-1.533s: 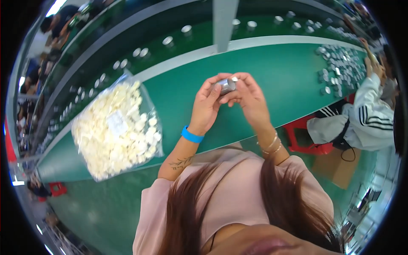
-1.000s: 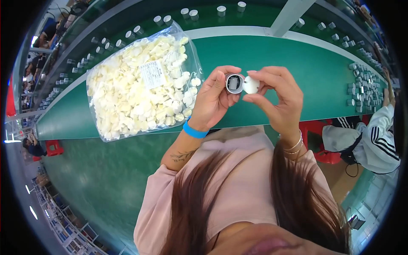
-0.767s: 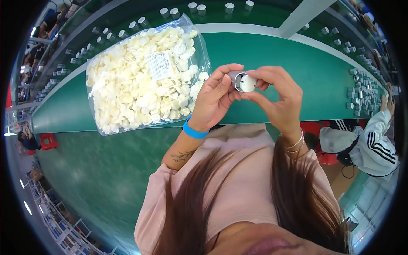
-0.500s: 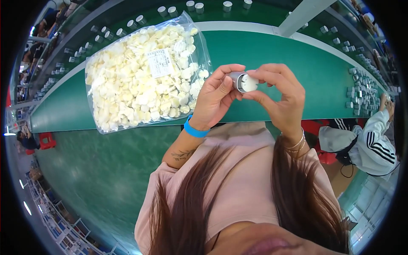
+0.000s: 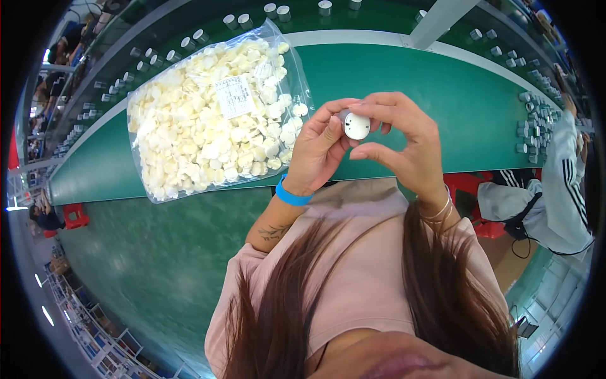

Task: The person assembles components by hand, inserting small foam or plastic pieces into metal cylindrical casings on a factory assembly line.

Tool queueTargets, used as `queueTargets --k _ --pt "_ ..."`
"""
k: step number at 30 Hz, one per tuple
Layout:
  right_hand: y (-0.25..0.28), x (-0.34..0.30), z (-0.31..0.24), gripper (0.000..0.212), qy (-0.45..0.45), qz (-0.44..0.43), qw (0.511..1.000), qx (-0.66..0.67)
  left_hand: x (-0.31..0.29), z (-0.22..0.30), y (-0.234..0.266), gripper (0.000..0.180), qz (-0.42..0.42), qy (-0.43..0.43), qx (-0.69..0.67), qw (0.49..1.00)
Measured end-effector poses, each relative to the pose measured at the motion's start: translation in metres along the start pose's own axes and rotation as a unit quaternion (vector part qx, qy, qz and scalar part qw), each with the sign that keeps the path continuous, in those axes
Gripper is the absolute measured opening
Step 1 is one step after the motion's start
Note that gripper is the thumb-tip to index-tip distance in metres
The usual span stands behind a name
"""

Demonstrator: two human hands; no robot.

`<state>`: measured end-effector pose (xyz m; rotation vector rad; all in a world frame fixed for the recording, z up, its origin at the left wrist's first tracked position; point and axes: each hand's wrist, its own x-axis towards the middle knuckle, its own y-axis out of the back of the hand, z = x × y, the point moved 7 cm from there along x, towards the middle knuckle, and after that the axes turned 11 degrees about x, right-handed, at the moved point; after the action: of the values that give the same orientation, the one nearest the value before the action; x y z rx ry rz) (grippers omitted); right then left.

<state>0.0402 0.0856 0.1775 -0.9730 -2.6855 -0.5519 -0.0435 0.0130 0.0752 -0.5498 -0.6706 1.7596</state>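
The left hand (image 5: 312, 148) grips a silver cylinder (image 5: 344, 115) between thumb and curled fingers. Over the cylinder's mouth sits a white disc (image 5: 358, 126) with small dark slots. The right hand (image 5: 404, 132) is loosened: its thumb stands clear below the disc, while its index finger reaches the upper rim, seemingly touching.

A moment ago that thumb and finger pinched the disc at a slant, with a dark gap showing at the mouth. Now the gap is covered and the disc looks square to the rim, so it appears fitted; how firmly it is seated cannot be told from here.

The disc faces up toward the wearer. The cylinder's long axis runs back from that face into the left fingers, strongly foreshortened. It is held above the worktop (image 5: 454, 136), inward of the near edge.

To its left, a clear bag of pale discs (image 5: 196, 132) reaches the near edge. Many silver cylinders (image 5: 536, 123) crowd the right end.
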Motion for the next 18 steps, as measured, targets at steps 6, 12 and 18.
queueTargets --k 6,12,18 --pt "0.0 -0.005 0.009 0.022 -0.022 0.034 0.998 0.049 0.001 -0.002 0.003 0.047 0.0 0.003 0.021 1.0" --pt "-0.001 -0.004 -0.007 0.015 0.048 0.027 0.998 -0.019 -0.001 0.005 0.005 0.045 0.005 -0.016 0.03 0.999" --pt "-0.001 -0.002 -0.015 0.015 0.056 0.003 0.996 -0.073 -0.004 0.009 0.004 0.043 0.012 -0.033 0.053 0.998"
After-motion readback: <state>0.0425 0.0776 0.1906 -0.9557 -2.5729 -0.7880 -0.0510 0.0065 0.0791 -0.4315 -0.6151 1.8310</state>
